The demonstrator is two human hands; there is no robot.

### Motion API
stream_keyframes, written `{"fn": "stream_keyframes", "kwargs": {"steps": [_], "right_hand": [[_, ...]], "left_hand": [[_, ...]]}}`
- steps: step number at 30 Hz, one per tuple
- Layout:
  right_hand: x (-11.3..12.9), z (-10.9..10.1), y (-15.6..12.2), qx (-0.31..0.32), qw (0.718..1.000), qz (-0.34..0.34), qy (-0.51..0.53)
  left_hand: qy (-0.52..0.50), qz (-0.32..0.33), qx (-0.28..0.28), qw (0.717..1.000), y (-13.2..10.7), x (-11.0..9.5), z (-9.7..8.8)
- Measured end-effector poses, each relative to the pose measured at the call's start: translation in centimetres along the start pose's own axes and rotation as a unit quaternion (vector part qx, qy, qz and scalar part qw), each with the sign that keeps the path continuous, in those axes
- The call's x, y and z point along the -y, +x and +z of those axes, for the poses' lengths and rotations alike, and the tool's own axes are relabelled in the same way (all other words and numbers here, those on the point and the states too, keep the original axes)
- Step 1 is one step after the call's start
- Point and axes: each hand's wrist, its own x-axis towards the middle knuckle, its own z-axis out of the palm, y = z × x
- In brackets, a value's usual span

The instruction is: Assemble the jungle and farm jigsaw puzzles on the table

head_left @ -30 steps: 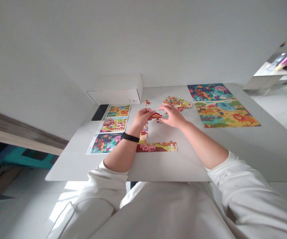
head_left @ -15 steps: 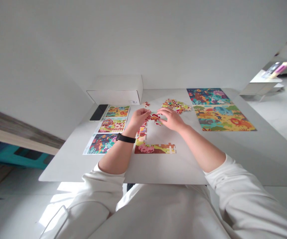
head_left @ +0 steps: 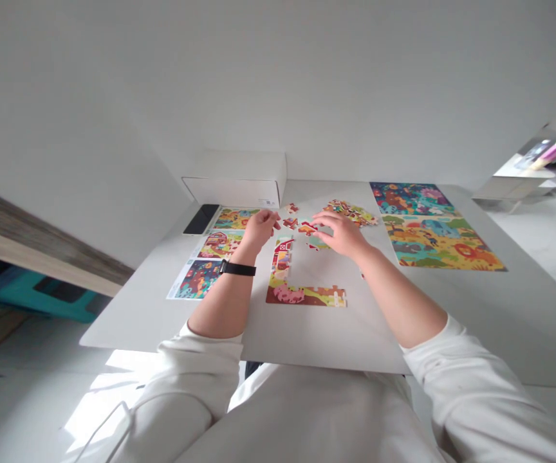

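And there we go: our left hand has pulled away leftward, and the loose puzzle piece it was covering now lies bare on the table, between our two hands. The L-shaped joined strip shows right up to its barn end, so we'd judge that edge easier to compare now. Our right hand has hardly shifted; its grip is spread, finger and thumb apart beside the orange-red piece, and we can't tell whether they touch it. Our left grip is curled, fingertips drawn close; whether anything's pinched inside, we can't tell.
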Motion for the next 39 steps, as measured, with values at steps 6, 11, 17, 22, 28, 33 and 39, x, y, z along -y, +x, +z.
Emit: {"fn": "stream_keyframes", "kwargs": {"steps": [6, 11, 17, 22, 28, 33, 39], "right_hand": [[1.0, -0.8, 2.4, -0.019, 1.0, 0.012, -0.001], [0.5, 1.1, 2.3, 0.015, 0.999, 0.045, -0.009], [-1.0, 4.6, 0.9, 0.075, 0.993, 0.081, -0.029], [-1.5, 6.1, 0.7, 0.115, 0.986, 0.09, -0.074], [-1.6, 6.8, 0.6, 0.126, 0.982, 0.093, -0.109], [-1.7, 6.8, 0.4, 0.129, 0.982, 0.078, -0.117], [-2.1, 6.8, 0.2, 0.143, 0.979, 0.072, -0.123]], "left_hand": [[0.173, 0.042, 0.031, 0.983, -0.3, 1.4, 0.5], [0.247, 0.087, 0.061, 0.963, -0.6, 2.0, 1.0], [0.284, 0.072, 0.073, 0.953, -0.9, 1.8, 1.1], [0.285, 0.063, 0.088, 0.953, -1.1, 1.6, 1.1], [0.292, 0.09, 0.091, 0.948, -1.2, 1.9, 1.0], [0.307, 0.114, 0.105, 0.939, -1.2, 2.1, 1.1], [0.312, 0.131, 0.113, 0.934, -1.3, 2.0, 1.1]]}}
